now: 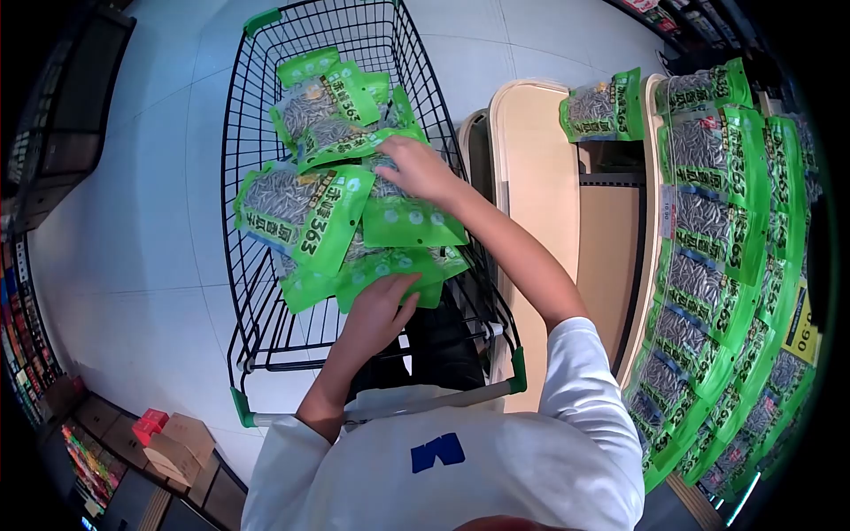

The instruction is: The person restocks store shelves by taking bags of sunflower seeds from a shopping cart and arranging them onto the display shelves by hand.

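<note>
Green bags of sunflower seeds with clear windows are heaped in a black wire shopping cart. My right hand is closed on the green edge of a bag of sunflower seeds in the middle of the heap. Nearer my body, my left hand has its fingers and thumb at the green end of another bag, apparently gripping it; part of the fingers is hidden. Between the hands lies a bag with its green end toward me. Another bag rests tilted at the cart's left side.
At the right, a beige display stand adjoins the cart, with one bag on its far end. Rows of the same bags fill the rack beyond. Cardboard boxes stand at lower left. The cart's handle crosses before my body.
</note>
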Demonstrator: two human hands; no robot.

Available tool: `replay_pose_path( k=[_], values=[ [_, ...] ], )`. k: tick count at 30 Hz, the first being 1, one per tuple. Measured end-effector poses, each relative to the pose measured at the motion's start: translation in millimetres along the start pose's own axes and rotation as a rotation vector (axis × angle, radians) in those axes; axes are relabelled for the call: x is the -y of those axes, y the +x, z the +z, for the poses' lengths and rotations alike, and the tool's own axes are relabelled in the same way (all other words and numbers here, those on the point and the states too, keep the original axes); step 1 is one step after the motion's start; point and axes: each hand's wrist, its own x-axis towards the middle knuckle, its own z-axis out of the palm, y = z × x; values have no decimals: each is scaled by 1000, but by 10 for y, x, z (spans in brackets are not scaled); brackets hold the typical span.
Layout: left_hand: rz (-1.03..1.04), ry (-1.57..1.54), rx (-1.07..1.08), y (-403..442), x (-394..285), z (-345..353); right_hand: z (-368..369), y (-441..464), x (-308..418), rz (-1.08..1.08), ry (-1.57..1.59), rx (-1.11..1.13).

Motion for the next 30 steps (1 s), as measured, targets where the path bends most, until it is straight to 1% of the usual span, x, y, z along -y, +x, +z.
replay_pose_path(
  k=[1, 2, 3, 6, 7, 9, 10, 12, 13, 15, 16, 18, 20, 22, 24, 25, 26, 28, 30],
  values=[
    [5, 13, -3, -10, 14, -13, 103, 92, -36, 35, -75, 64],
    [6, 24, -9, -24, 20, -14, 203, 176, -35, 30, -154, 21],
    [-4, 21, -17, -30, 24, -9, 294, 243, -33, 22, -150, 31],
    [31, 40, -64, -36, 64, -2, 660, 458, -58, 22, -412, 62],
    [32, 73, -54, -31, 84, -3, 786, 526, -126, 16, -408, 64],
    [34, 105, -46, -36, 102, -7, 883, 629, -138, -171, -580, -118],
    [21, 103, -45, -35, 104, -11, 918, 648, -150, -175, -579, -118],
    [13, 103, -43, -42, 129, -33, 869, 700, -87, -124, -655, 35],
    [7, 114, -52, -45, 147, -26, 833, 709, -69, -123, -660, 33],
    [15, 117, -54, -38, 156, -28, 613, 680, 69, -177, -695, -69],
    [4, 117, -57, -43, 152, -40, 438, 636, 108, -165, -707, -63],
    [-29, 99, -41, -44, 127, -63, -89, 521, 231, -312, -645, -352],
    [-23, 80, -40, -40, 130, -63, -634, 323, 362, -361, -656, -493],
    [-27, 44, -75, -38, 157, -41, -1093, 54, 416, -382, -776, -585],
    [-44, 14, -81, -24, 181, -30, -1488, -254, 361, -349, -882, -637],
    [-74, -14, -95, -7, 192, -26, -1671, -370, 314, -332, -880, -699],
    [-81, -35, -101, 8, 196, -33, -1818, -484, 255, -294, -810, -759],
    [-79, -25, -107, 37, 223, -34, -2107, -697, 253, -229, -791, -907],
    [-101, -11, -132, 57, 258, -9, -2367, -882, 224, -140, -877, -923]
  ],
)
